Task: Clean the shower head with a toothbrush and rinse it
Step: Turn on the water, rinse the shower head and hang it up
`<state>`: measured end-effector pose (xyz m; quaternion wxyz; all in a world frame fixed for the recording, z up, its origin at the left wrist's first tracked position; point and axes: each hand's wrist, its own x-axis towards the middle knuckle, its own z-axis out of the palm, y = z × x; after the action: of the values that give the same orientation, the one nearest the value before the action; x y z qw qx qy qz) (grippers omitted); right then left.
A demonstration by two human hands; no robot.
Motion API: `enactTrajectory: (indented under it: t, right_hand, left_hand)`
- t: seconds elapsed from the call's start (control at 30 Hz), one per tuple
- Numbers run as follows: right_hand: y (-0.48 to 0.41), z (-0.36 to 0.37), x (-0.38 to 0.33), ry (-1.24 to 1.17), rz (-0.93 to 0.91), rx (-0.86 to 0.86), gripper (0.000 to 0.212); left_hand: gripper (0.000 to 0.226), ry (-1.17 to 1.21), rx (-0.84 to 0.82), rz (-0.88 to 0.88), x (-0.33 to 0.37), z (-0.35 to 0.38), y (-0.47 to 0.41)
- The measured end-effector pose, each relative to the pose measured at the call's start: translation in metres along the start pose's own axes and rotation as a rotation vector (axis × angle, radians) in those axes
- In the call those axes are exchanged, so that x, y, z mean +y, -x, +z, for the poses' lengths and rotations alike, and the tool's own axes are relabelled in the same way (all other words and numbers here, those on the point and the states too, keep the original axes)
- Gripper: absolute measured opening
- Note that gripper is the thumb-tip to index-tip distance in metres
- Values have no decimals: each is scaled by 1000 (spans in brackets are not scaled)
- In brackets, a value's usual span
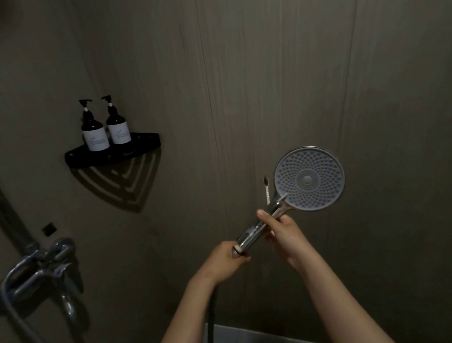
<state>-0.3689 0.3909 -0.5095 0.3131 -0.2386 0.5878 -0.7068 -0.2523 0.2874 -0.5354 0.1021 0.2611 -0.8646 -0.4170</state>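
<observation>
The left hand (227, 256) is closed around the lower end of the chrome handle of the round shower head (309, 178), where the dark hose (212, 326) joins it. The right hand (280, 226) grips the handle higher up and also holds a slim white toothbrush (267, 189), which stands upright just left of the grey nozzle face, bristles dark at the top. To the left, two dark pump bottles (106, 126) with white labels stand on a black corner shelf (115, 153). A chrome mixer tap (38, 270) sits lower left.
</observation>
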Motion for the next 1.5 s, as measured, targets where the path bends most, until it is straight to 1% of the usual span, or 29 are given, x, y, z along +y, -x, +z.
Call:
enactTrajectory:
  t: [0.07,0.13,0.17,0.2,0.23,0.3,0.33,0.47,0.6,0.67,0.73,0.8,0.83,0.9,1.0,1.1,1.23,1.3,1.5]
  right_hand:
    - [3,3,1,26,-8,-7,11]
    - [5,5,1,27,-3,-3,11]
    - [6,6,2,32,3,-2,13]
    - [6,6,3,45,8,1,14]
    - [7,6,3,58,10,6,15]
    - [7,5,3,55,13,21,16]
    - [7,4,3,44,15,30,15]
    - [9,5,0,20,11,76,13]
    - [12,9,1,26,-4,119,12]
    - [14,10,2,31,-8,133,12]
    - [16,10,3,14,-3,149,12]
    - [19,9,5,13,12,164,15]
    - [20,8,6,17,22,168,15]
    - [23,6,10,26,41,160,15]
    - [26,4,21,65,72,132,14]
    - [31,3,31,98,83,120,13]
    - [37,5,35,65,95,115,10]
    - [40,5,34,53,97,121,11]
    - [44,5,30,0,99,82,10]
  left_hand:
    - [21,-39,-14,-35,-2,1,0]
    - [7,-68,-20,-61,-2,0,2]
    - [5,-74,-25,-62,-2,-1,2]
    - [11,-74,-31,-64,-2,-1,2]
    - [13,-75,-33,-61,-1,-1,2]
    - [3,-77,-32,-55,2,-2,3]
    - [3,-81,-25,-54,3,-1,3]
    - [7,-140,25,-65,3,4,2]
    - [21,-339,196,-86,4,12,7]
    - [22,-355,213,-72,4,14,10]
    - [22,-282,170,-54,5,14,14]
    - [10,-171,141,-46,5,13,19]
    - [7,-112,134,-53,6,14,23]
    - [13,27,112,-92,4,19,32]
    - [10,274,34,-197,-6,31,48]
    - [13,421,-18,-196,-22,37,61]
    - [12,508,-19,-88,-33,30,66]
    - [13,531,-13,-70,-36,27,66]
    - [15,496,-43,-21,-42,24,66]
